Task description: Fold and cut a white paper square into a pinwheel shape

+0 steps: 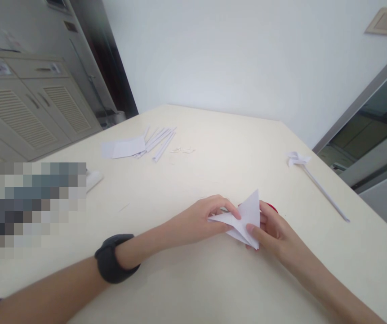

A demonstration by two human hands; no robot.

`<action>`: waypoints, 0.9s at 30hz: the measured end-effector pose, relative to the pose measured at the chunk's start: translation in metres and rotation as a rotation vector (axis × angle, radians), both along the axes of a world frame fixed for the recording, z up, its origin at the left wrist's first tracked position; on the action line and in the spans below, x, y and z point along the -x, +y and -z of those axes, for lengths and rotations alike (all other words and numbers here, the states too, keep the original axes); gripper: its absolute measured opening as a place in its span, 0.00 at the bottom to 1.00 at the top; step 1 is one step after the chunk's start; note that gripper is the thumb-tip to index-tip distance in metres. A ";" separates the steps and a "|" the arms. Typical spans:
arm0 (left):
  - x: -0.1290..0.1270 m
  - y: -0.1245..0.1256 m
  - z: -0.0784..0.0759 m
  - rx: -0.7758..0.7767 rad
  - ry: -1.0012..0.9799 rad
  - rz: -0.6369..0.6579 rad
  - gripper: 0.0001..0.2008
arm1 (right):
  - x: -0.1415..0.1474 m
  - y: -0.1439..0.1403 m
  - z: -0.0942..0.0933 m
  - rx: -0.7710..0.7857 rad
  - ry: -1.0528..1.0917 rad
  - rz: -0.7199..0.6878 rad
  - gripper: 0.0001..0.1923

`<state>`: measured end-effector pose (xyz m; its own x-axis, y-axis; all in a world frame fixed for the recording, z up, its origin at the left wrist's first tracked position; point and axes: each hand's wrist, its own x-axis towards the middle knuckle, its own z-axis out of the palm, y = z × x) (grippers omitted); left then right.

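Observation:
A folded sheet of white paper (249, 210) is held between my two hands above the table (193, 279). Its flaps stand apart, one of them pointing upward. My left hand (213, 213), with a dark band on the wrist, pinches the paper's left side between thumb and fingers. On the right side my right hand (270, 229) grips it, thumb on the front and fingers behind. A red curved object (272, 207) peeks out behind my right hand; most of it is hidden.
A paper pinwheel (297, 159) on a rolled paper stick (326, 193) lies at the right. Farther left are paper sheets (129, 147), several rolled paper sticks (162, 143) and small paper scraps (183, 150). A pixelated patch covers the left edge. The wall (213, 54) borders the table's far side.

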<state>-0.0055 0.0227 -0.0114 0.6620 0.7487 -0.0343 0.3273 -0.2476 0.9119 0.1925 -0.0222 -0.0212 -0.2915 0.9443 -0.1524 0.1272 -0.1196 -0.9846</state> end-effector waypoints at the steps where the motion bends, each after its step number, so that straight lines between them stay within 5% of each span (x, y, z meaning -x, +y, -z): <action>1: 0.000 -0.001 0.000 -0.005 0.011 -0.005 0.10 | 0.000 0.000 0.001 0.000 0.002 0.011 0.13; 9: -0.003 -0.006 -0.006 -0.150 -0.007 0.006 0.12 | -0.003 0.002 0.002 -0.104 -0.145 0.034 0.09; 19: -0.003 -0.011 -0.003 -0.459 -0.069 0.043 0.29 | -0.003 -0.002 -0.006 -0.231 -0.470 -0.014 0.02; 27: -0.002 -0.015 -0.003 -0.596 0.175 0.101 0.38 | -0.004 -0.004 -0.001 -0.238 -0.529 0.005 0.05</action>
<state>-0.0036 0.0078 -0.0079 0.7531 0.6063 0.2554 0.4073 -0.7345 0.5428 0.1965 -0.0258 -0.0205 -0.2285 0.9717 -0.0597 0.6092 0.0949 -0.7873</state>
